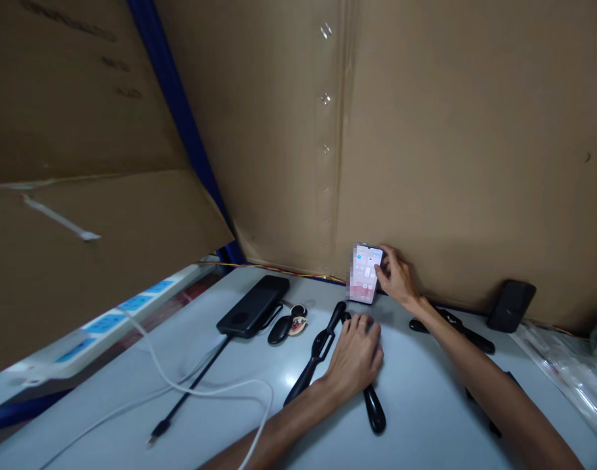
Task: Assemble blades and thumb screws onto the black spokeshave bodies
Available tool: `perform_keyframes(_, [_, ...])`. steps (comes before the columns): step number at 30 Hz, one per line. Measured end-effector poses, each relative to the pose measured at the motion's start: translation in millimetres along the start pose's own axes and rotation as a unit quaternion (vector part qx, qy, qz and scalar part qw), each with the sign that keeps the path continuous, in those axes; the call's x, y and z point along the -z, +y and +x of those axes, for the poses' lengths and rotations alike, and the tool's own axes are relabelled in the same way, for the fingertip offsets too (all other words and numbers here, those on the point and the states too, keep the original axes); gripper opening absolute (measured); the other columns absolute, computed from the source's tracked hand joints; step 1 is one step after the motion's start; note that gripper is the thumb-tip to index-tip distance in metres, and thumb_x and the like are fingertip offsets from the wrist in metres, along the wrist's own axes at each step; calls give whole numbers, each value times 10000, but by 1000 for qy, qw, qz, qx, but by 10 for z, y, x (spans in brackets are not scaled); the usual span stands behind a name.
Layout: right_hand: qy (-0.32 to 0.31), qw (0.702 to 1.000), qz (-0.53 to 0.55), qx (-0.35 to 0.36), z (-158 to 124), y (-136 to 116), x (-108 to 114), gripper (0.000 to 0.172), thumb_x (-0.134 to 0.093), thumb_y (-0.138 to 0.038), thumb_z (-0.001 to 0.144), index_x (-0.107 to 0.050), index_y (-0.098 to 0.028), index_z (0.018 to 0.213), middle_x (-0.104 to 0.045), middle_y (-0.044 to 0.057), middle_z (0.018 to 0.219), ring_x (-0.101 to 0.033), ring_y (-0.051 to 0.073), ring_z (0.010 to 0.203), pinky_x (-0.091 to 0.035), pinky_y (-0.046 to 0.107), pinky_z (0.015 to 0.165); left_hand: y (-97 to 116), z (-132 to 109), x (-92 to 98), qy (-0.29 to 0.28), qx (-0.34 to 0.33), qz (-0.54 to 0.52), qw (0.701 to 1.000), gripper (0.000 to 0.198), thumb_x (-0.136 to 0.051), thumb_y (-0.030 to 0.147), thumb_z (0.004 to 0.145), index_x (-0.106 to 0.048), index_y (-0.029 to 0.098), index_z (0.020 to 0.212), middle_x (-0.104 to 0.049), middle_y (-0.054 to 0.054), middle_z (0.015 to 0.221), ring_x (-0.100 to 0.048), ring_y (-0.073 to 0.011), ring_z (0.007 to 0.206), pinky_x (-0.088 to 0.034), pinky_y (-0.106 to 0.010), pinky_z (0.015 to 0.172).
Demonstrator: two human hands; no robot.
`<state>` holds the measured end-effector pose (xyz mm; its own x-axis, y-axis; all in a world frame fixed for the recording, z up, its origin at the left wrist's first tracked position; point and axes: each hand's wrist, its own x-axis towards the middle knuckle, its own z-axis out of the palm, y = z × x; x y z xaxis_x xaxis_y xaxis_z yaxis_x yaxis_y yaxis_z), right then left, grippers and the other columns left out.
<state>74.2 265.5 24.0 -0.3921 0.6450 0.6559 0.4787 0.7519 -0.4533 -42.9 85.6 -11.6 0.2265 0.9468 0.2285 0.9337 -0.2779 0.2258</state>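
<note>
Phone (366,275), edge-gripped by right hand (397,279) (likely tilted up for viewing); left hand (356,354) partly covers black implement (375,412), grip indeterminable.

Relative to phone (366,275): cardboard wall (450,130) behind it, right hand (395,277) at its right edge. In front, on table (416,405): left hand (354,356) over long piece (375,412), second long piece (303,380) just left. Left of phone: key fob (279,330), power bank (254,303), power strip (107,324) farthest. Right of phone: third long piece (479,341), block (511,305), plastic wrap (565,369)
</note>
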Motion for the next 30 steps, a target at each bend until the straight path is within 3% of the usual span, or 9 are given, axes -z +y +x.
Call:
perform_keyframes(4, [10, 999, 30, -30, -25, -26, 7, 493, -631, -291, 948, -545, -232, 1430, -757, 48, 973, -705, 212, 758, -584, 336, 774, -25, 21, -24, 10, 2, 5, 1000, 294, -719, 336, 1027, -680, 169, 1266, -642, -115, 1398, -630, -312, 1276, -548, -549, 1066])
perform_keyframes(9, [33, 989, 84, -120, -262, -9, 21, 402, -591, -390, 1068, -554, -203, 1423, -726, 90, 1157, -719, 224, 939, -607, 403, 863, -39, 23, -8, 2, -16, 8, 1000, 297, -718, 342, 1028, -680, 168, 1267, -645, -115, 1394, -635, -309, 1268, -551, -545, 1061])
perform_keyframes(14, [-67, 959, 168, -216, -427, 59, -90, 328, -657, -405, 1066, -652, -170, 1295, -712, 72, 1159, -721, 185, 889, -639, 353, 759, -50, 17, -11, -3, -24, 1, 1000, 304, -715, 347, 1029, -677, 170, 1273, -641, -116, 1398, -625, -315, 1281, -534, -559, 1078])
perform_keyframes(18, [-135, 928, 226, -262, -411, 80, -205, 312, -673, -392, 1058, -664, -163, 1270, -715, 72, 1161, -725, 193, 913, -643, 363, 776, -56, 13, -15, -5, -28, 8, 1000, 306, -715, 347, 1029, -676, 169, 1275, -638, -117, 1402, -621, -318, 1288, -531, -561, 1082])
perform_keyframes(30, [-136, 893, 292, -315, -435, 58, -338, 323, -673, -391, 1058, -654, -166, 1290, -707, 76, 1179, -723, 196, 923, -643, 366, 779, -102, 8, -87, 11, -39, 21, 999, 295, -715, 343, 1029, -678, 166, 1262, -648, -113, 1376, -632, -311, 1266, -544, -548, 1064])
